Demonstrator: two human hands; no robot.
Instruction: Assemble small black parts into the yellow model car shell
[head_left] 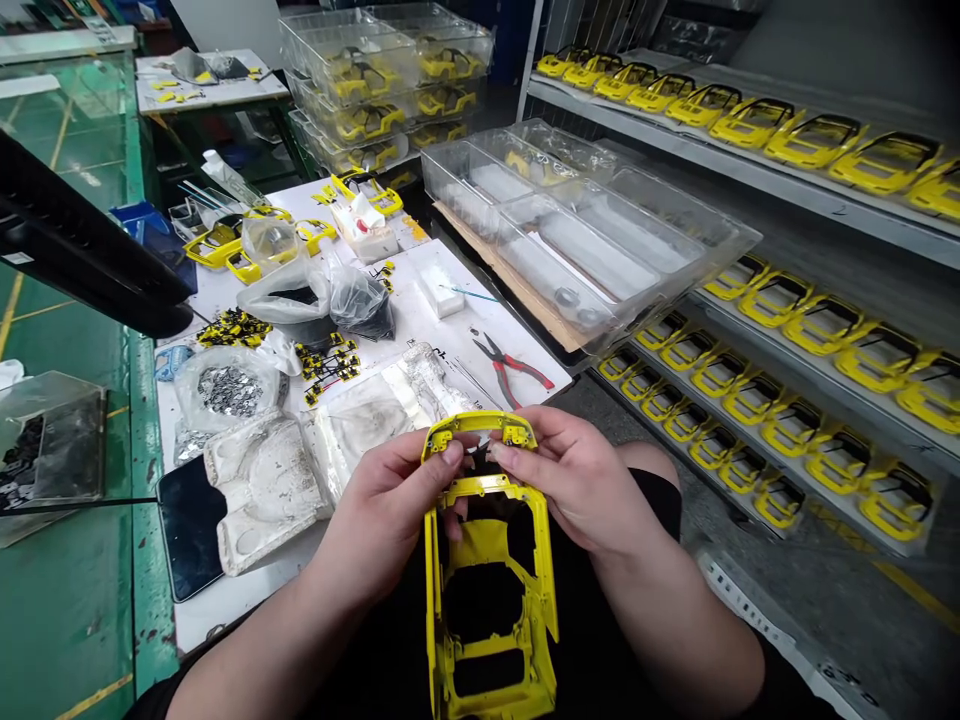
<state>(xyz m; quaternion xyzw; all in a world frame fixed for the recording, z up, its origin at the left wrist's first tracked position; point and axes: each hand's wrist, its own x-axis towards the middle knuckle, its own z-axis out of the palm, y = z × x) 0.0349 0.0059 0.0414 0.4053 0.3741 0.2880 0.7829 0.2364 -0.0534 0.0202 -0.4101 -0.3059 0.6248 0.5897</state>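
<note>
Yellow paint coats the model car body shell that you raise in front of you, your left hand and right hand both closed on its far end. Your fingers pinch the narrow crossmember from either side, while the long body hangs toward you over your lap, free of the bench. This hold appears to leave most of the painted surface untouched and the far end close to your view.

To the left, a white workbench carries a chalky white mould, a black smartphone, a clear bag of small silver pieces and clusters of black-and-yellow small parts. Red-handled pliers lie toward the bench's right edge, apparently kept within easy reach.

Clear plastic trays sit stacked beyond them. On the right, metal shelves hold matching yellow shells in neat rows, spaced apart, probably to protect their paint.
</note>
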